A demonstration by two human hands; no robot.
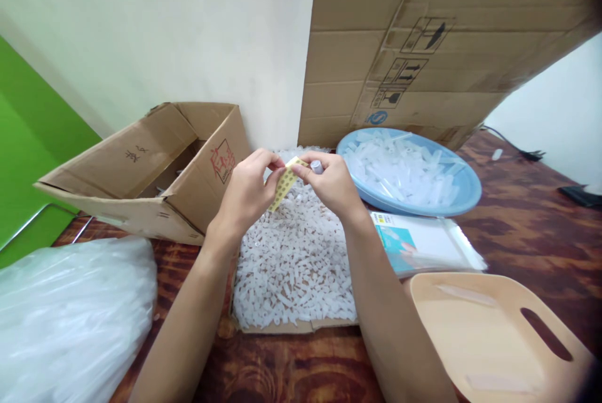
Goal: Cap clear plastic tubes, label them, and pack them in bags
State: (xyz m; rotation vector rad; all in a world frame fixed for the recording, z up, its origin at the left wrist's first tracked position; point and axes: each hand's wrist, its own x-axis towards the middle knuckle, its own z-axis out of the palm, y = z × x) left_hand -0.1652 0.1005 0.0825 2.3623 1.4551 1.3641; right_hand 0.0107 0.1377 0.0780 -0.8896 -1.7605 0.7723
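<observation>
Between my hands is a yellow sticker sheet [283,188] with rows of small round dots. My left hand [251,187] pinches its upper edge with thumb and fingers. My right hand [332,178] grips the sheet's top right corner and also has a small whitish cylinder, like a tube or cap [316,167], tucked in its curled fingers. Both hands hover over a shallow cardboard tray [301,328] heaped with small white plastic pieces [296,259]. Whether a sticker is peeled off at the fingertips is too small to tell.
An open cardboard box [188,202] stands left, a filled clear plastic bag [70,309] before it. At right are a blue basin [465,202] of translucent tubes, a flat plastic-wrapped pack [427,243] and a beige tray [484,334]. A large carton [348,71] stands behind.
</observation>
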